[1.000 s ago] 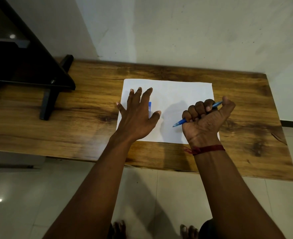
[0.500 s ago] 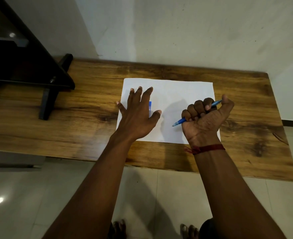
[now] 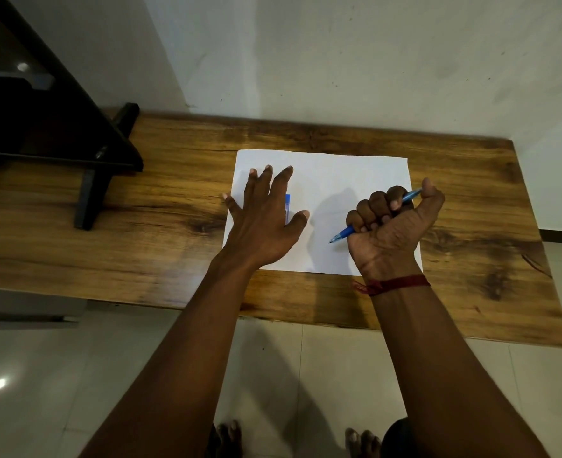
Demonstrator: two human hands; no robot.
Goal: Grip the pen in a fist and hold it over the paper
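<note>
Left hand (image 3: 266, 219) flat, fingers spread, pressing paper (image 3: 336, 180) near its 9 o'clock edge; right hand (image 3: 392, 226) clenched around blue pen (image 3: 342, 233); bare tabletop (image 3: 160, 206) toward 9 o'clock.

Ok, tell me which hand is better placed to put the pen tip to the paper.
Probably the right hand: it grips the blue pen in its fist, tip pointing over the white paper. The left hand lies flat on the sheet, fingers spread.
</note>
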